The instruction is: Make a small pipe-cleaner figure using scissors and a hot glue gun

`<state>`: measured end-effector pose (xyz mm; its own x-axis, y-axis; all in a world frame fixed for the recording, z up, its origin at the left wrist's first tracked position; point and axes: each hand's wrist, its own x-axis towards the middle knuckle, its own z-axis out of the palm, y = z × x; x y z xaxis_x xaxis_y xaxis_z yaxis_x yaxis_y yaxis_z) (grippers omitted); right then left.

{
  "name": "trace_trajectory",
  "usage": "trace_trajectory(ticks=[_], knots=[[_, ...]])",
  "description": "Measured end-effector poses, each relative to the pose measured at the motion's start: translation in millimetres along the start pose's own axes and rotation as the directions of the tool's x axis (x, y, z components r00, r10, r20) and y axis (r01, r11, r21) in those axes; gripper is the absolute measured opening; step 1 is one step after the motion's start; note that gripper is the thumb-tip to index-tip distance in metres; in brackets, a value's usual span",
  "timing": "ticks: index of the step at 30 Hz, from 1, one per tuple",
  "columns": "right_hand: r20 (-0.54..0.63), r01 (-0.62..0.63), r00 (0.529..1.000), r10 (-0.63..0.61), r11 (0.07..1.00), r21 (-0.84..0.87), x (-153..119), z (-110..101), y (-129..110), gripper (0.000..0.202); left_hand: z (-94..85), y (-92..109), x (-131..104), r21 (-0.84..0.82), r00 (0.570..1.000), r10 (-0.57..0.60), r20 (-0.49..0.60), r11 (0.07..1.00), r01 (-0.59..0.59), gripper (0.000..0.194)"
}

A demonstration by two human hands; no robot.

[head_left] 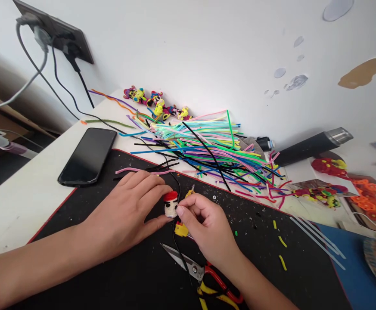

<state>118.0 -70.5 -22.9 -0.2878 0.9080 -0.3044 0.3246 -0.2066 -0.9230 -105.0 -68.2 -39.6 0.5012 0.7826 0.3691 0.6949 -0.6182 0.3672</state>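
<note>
The person's left hand (134, 204) holds a small white head (171, 209) with a red top and black eyes, its thumb and fingers narrowed around it over the black mat (116, 267). The right hand (209, 226) is at the head's 3 o'clock, thumb and forefinger drawn close together at its edge; whether they pinch anything, one cannot tell. Taking the head as the clock's centre, a yellow piece (181, 229) lies just beside it at 5 o'clock, partly hidden by the right hand. Farther along that line lie open scissors (194, 270) with red and yellow handles, a black cord (175, 237) crossing one blade. Short yellow-green bits (282, 241) are scattered near 4 o'clock, and pale sticks (318, 242) lie beyond them, just past 3. A dark phone (87, 157) lies at 10 o'clock, partly over the mat's edge. A heap of coloured fuzzy stems (203, 144) spreads at 1 o'clock, with colourful figures (158, 103) against the wall (188, 43) at 12. A black flask (304, 148) lies between 2 and 3.
</note>
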Motion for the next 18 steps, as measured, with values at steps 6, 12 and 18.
trace_trajectory(ticks=[6, 12, 18], knots=[[-0.002, 0.013, 1.000, -0.013, 1.000, -0.009, -0.7, 0.1, -0.8, 0.019, -4.0, 3.0, 0.0, 0.078, 0.999, 0.036, -0.026, 0.996, -0.034, 0.029], [0.003, 0.006, 1.000, -0.006, 1.000, -0.023, -1.6, -1.7, 1.1, 0.019, -5.0, 4.3, 0.9, 0.145, 0.996, 0.074, -0.050, 0.987, -0.066, 0.028], [-0.001, 0.015, 1.000, -0.015, 1.000, -0.022, -1.9, -0.6, 2.0, 0.019, -5.4, 5.4, 2.7, 0.180, 0.993, 0.097, -0.060, 0.980, -0.085, 0.027]])
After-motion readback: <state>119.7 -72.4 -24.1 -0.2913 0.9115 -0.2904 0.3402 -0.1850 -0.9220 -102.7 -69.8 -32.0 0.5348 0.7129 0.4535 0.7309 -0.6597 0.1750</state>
